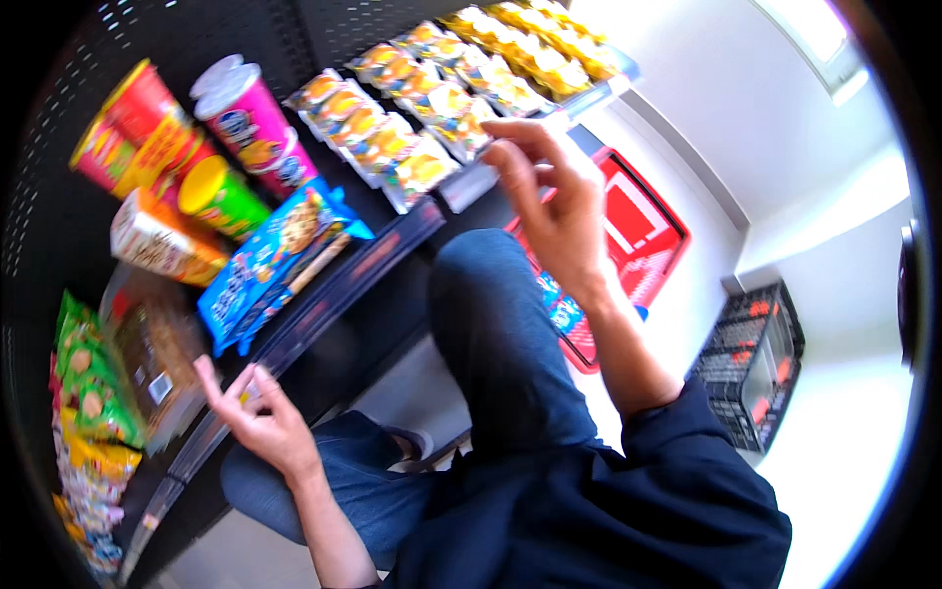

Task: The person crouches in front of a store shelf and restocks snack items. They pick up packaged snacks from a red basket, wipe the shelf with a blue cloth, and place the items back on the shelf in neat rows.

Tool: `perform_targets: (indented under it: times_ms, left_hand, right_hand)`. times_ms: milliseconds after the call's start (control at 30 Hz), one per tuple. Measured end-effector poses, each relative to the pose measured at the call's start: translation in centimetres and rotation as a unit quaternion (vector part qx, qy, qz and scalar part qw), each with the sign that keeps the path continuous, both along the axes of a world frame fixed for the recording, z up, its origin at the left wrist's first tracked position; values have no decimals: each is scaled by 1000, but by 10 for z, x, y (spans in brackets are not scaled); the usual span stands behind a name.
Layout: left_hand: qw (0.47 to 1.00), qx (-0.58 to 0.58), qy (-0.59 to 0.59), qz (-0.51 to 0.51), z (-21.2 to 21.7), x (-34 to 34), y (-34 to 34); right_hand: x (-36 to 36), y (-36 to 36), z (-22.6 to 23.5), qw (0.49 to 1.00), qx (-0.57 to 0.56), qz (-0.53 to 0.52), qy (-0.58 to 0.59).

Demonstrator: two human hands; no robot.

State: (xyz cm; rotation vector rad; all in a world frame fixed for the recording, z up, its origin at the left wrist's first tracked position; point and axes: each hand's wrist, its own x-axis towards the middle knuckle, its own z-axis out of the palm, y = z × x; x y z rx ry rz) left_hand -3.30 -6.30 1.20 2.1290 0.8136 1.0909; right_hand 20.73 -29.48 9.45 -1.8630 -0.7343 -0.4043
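Your right hand [559, 201] is up at the front edge of the black perforated-backed shelf [349, 187], fingers gently bent, a roomy gap between thumb and forefinger, nothing seen in it. And here's the relation that counts: the rows of small clear-wrapped packs with orange-and-white prints [432, 98] lie at ten o'clock from that hand, the nearer of your two, their rows running from between ten and eleven down to between four and five. Fingertips overlap the closest row's end in view, though you can't tell touch from here. Down at seven o'clock in the picture, your left hand [270, 422] is turned partly palm-up, fingers loosely spread; a pale patch shows by the thumb, too blurred to call. At twelve o'clock from it lies the blue oblong soft-wrapped packet [260, 275], long axis seven to one; at ten, the clear plastic box with brown contents [157, 363]. And the red plastic basket [664, 257] sits below your right hand, toward four o'clock, on the floor.
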Motion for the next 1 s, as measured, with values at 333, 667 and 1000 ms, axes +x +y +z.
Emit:
perform_targets:
  times_ms: [333, 667, 1000]
  left_hand:
    - [966, 199, 10, -165, 4, 22, -20]
    - [956, 125, 104, -246, -22, 41, -52]
    - [957, 90, 107, -253, -26, 55, -50]
  right_hand:
    - [103, -220, -261, 890, -170, -191, 378]
    - [128, -226, -400, 783, -416, -218, 407]
    - [140, -235, -441, 752, -498, -188, 389]
